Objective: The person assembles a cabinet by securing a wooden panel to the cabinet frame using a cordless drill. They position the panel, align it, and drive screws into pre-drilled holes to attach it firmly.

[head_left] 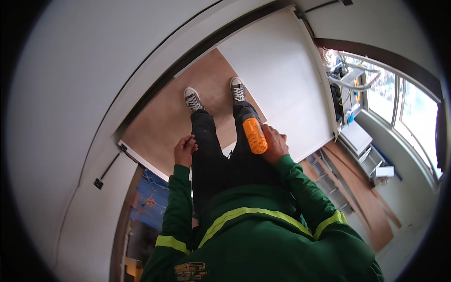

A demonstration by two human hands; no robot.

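An orange and black power tool, by its shape a cordless drill, is gripped in my right hand in front of my right thigh. Its dark front end points away from me, toward my right shoe. My left hand hangs beside my left thigh with its fingers curled and the fingertips drawn together. Whatever those fingers may hold is too small to make out. Both my feet stand on a brown board, which lies against a white panel.
A dark-edged frame runs along the panel's far side, by a pale wall. Toward the right are a window, a ladder-like metal frame, white boxes and leaning wooden boards. Blue sheeting shows below the panel at left.
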